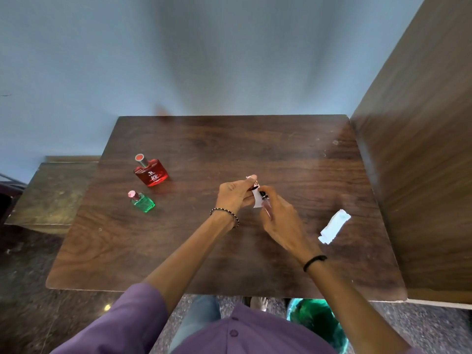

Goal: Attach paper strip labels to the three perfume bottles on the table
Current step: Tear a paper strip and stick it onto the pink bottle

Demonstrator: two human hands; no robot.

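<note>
Thin pink perfume bottle (267, 210) with a black top, up over the middle of the dark wooden table (229, 149); gripped in the curled right hand (279, 215); white paper strip (257, 199) on its top part, pinched by the left hand (235, 194); red perfume bottle (151, 172) and green perfume bottle (143, 202) standing at the left; spare paper strips (334, 226) lying at the right; blue wall behind; wooden cabinet (419, 149) at the right; pink bottle slanted, black top pointing away, long side running toward the person.
</note>
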